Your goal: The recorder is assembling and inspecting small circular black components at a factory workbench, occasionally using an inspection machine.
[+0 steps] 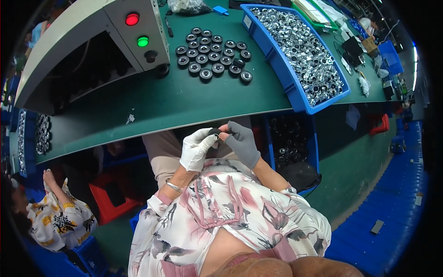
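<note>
Above my lap, just off the table's near edge, my two hands meet. My left hand [196, 148], in a white glove, has its fingers closed round a small black round part [214, 132]. My right hand [242, 143], in a grey glove with bare fingertips, pinches the same part from the other side. Fingers cover most of it. Beyond them on the green table [207, 104] lie several small black wheels [213, 57] with silvery centres, grouped close together; one stands out tilted on its neighbours.
At the left stands a pale machine [106, 27] with red and green buttons. A blue bin [272, 60] of shiny metal rings lies at the right, with another blue bin [317, 143] of dark parts below the table. A person [62, 212] sits near a red stool [108, 196].
</note>
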A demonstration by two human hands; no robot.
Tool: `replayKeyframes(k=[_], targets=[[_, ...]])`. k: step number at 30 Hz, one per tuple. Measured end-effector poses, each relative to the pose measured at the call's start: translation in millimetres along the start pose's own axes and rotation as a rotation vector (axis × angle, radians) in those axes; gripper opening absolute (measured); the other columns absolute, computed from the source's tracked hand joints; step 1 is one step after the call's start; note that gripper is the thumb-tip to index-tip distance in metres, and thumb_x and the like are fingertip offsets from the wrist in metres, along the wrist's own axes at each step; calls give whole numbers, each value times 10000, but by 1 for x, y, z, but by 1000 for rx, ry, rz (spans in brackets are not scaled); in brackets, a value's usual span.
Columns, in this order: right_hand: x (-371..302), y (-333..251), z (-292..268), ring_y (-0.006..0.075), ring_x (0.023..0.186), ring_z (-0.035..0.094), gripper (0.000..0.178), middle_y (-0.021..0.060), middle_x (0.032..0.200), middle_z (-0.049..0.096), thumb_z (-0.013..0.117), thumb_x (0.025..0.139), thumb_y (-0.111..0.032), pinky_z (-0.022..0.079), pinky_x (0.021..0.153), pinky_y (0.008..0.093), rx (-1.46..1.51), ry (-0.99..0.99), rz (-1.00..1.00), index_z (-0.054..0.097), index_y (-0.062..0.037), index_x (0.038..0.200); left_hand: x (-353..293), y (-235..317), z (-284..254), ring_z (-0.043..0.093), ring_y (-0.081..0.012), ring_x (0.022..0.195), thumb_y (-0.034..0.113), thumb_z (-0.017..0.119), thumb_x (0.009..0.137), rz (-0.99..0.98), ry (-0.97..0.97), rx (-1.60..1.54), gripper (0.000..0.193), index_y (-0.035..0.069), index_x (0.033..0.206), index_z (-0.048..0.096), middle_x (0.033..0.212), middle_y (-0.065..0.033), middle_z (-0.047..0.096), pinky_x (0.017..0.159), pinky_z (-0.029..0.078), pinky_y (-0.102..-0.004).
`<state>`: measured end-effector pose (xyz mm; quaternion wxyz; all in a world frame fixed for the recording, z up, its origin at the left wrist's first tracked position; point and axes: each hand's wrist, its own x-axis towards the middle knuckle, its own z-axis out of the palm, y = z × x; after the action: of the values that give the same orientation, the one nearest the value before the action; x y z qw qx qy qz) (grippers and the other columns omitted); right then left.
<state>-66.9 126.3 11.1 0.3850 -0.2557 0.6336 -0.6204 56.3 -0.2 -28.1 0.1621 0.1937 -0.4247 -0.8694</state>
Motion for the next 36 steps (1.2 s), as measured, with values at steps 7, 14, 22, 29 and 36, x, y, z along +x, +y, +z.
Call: replayKeyframes(k=[7,14,22,29,36], targets=[[0,-4,2,69,867,588,151,32,945,664,656,929,-54,488,782,225,-26,53,-44,654,30,1054,0,19,14,641,-85,831,3,734,891,42,115,315,267,-28,1129,618,948,-41,684,751,529,-226],[-1,-6,10,83,856,599,138,37,913,649,675,905,-34,494,766,237,-47,105,-82,663,41,1021,0,14,8,638,-127,807,28,716,912,64,73,217,239,-24,1114,599,959,-72,668,735,535,-264],[-5,7,12,113,813,605,129,76,894,637,691,862,23,478,719,247,-324,176,-333,671,39,988,-2,9,8,633,-89,740,1,724,898,47,119,213,219,-18,1082,608,893,-52,668,656,522,-221],[-9,-8,12,134,819,621,146,80,913,630,694,858,26,489,721,260,-355,174,-399,676,40,1002,-10,14,15,664,-129,776,-8,701,910,106,84,129,236,-23,1116,588,932,-85,670,691,548,-241],[-5,-11,7,127,821,603,245,51,942,615,677,872,20,474,720,249,-246,79,-327,703,23,1116,-5,13,14,657,-127,787,-10,677,925,116,56,121,201,-27,1104,587,926,-88,671,715,548,-249]])
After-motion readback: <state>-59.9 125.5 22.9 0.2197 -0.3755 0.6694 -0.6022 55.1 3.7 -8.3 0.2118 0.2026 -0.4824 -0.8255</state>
